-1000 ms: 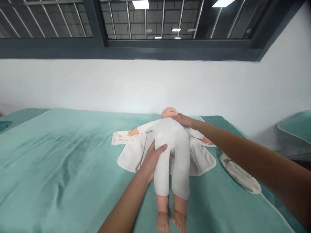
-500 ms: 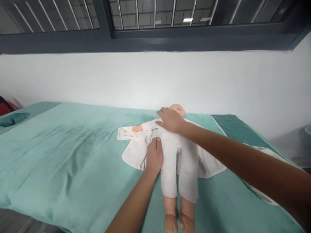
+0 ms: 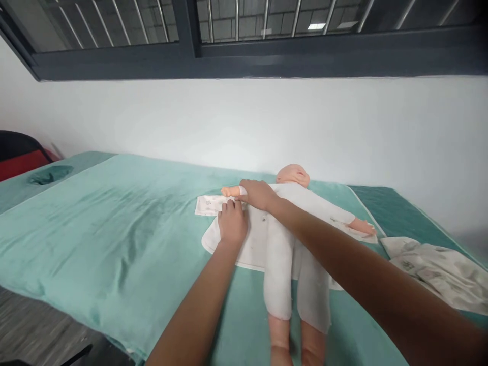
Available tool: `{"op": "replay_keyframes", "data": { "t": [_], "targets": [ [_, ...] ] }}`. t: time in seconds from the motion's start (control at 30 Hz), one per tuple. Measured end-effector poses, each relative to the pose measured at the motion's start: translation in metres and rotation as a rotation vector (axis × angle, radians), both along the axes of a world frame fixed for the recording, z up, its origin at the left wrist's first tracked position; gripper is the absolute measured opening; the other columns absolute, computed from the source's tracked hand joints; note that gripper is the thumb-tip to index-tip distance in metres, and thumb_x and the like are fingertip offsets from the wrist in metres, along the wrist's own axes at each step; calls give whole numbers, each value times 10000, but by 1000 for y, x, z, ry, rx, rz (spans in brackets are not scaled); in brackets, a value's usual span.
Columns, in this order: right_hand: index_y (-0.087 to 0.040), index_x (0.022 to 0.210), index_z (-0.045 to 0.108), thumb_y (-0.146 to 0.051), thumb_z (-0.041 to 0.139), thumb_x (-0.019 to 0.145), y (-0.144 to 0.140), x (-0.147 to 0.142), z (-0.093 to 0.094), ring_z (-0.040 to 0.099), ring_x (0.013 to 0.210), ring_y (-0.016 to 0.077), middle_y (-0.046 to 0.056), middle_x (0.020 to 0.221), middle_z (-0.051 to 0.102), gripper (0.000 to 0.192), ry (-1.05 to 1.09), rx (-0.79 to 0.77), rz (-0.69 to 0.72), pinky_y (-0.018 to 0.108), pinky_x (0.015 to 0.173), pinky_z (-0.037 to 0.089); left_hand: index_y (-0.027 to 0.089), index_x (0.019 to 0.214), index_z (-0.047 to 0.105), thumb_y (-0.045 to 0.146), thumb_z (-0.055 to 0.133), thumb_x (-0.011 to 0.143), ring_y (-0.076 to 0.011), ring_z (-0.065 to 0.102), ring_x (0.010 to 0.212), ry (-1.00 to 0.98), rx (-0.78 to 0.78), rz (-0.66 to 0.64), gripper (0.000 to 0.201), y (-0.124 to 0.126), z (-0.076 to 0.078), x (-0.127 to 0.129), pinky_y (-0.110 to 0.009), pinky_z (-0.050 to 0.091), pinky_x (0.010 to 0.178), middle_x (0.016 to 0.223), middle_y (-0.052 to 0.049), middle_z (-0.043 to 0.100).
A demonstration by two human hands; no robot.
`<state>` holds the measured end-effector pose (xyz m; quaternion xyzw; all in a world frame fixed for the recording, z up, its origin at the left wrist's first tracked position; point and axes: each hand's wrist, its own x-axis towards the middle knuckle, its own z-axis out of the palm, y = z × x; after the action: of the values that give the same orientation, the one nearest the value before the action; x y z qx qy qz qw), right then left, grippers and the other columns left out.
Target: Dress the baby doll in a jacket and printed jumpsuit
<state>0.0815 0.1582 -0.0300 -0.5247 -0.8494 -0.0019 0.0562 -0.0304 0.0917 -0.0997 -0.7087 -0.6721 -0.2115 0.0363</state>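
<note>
Head view: a baby doll [image 3: 293,229] in a white suit lies on its back on the teal bed [image 3: 114,229], near its far edge, atop an open white garment [image 3: 251,249]. The left hand [image 3: 232,223] presses flat, unclenched, on the garment beside the doll. The right hand [image 3: 258,194] grasps the doll's outstretched arm. A patterned cloth [image 3: 438,269] lies at the right edge.

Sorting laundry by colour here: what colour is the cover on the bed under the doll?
Teal green, plain; the bed cover shows best in the head view.
</note>
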Motion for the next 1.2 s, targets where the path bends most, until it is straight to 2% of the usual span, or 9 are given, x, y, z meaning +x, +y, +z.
{"op": "replay_keyframes", "data": {
  "t": [0.1, 0.17, 0.3, 0.53, 0.73, 0.87, 1.03, 1.1, 1.2],
  "targets": [
    [-216, 1084, 536, -597, 453, 922, -9, 7, 3, 624, 885, 218, 46, 1021, 684, 422, 55, -4, 6, 316, 724, 392, 177, 996, 627, 309, 504, 890, -313, 549, 1048, -275, -33, 36, 210, 14, -3, -12, -395, 435, 813, 1040, -142, 642],
    [-239, 1093, 558, -638, 448, 909, -14, 9, 3, 624, 901, 218, 36, 1017, 688, 452, 89, -7, 54, 317, 748, 384, 187, 901, 632, 299, 507, 868, -298, 588, 953, -458, -40, 54, 171, 21, -4, -21, -366, 422, 751, 952, -130, 667],
    [-274, 1112, 607, -659, 414, 915, -21, 11, 1, 617, 951, 229, 40, 1031, 689, 473, 63, -19, 147, 338, 822, 368, 204, 769, 615, 263, 487, 821, -221, 589, 726, -633, -43, 44, 151, 26, -5, -39, -298, 372, 624, 764, -59, 672],
    [-222, 1098, 636, -675, 310, 939, -30, 14, 4, 621, 963, 239, 89, 1034, 691, 580, 3, -19, 112, 345, 850, 366, 194, 784, 672, 259, 504, 742, -169, 593, 750, -920, -40, -43, 185, 28, -6, -49, -258, 412, 658, 791, -16, 698],
    [-189, 1102, 634, -617, 301, 969, -32, 13, 0, 620, 992, 256, 106, 1053, 693, 558, -38, 8, 105, 369, 859, 378, 173, 826, 614, 368, 554, 762, -137, 603, 728, -1125, -6, -30, 214, 31, -10, -50, -254, 470, 677, 815, -15, 677],
    [-168, 1056, 640, -532, 373, 976, -34, 10, -3, 621, 993, 270, 121, 1040, 699, 459, -74, 12, 87, 381, 859, 381, 174, 837, 589, 378, 588, 754, -144, 622, 752, -1170, 22, 5, 221, 30, -9, -48, -272, 494, 709, 823, -16, 670],
    [-136, 1067, 595, -497, 439, 959, -31, 1, -11, 622, 976, 284, 141, 1003, 696, 408, -83, 33, 48, 394, 852, 387, 193, 767, 599, 332, 604, 764, -137, 585, 719, -1096, 52, 27, 139, 21, -2, -39, -265, 447, 698, 765, 11, 653],
    [-128, 1085, 567, -447, 467, 953, -29, -4, -14, 626, 958, 282, 145, 973, 694, 359, -85, 45, 24, 394, 851, 389, 202, 756, 595, 342, 596, 785, -139, 578, 704, -1017, 31, -43, 144, 19, 0, -35, -264, 437, 696, 743, 15, 653],
    [-125, 1110, 532, -253, 465, 941, -26, -12, -20, 633, 931, 261, 140, 952, 689, 222, -84, 66, -25, 386, 853, 390, 209, 756, 593, 354, 562, 822, -150, 585, 710, -884, -43, -193, 162, 17, 2, -30, -268, 436, 701, 744, 5, 664]
  ]
}}
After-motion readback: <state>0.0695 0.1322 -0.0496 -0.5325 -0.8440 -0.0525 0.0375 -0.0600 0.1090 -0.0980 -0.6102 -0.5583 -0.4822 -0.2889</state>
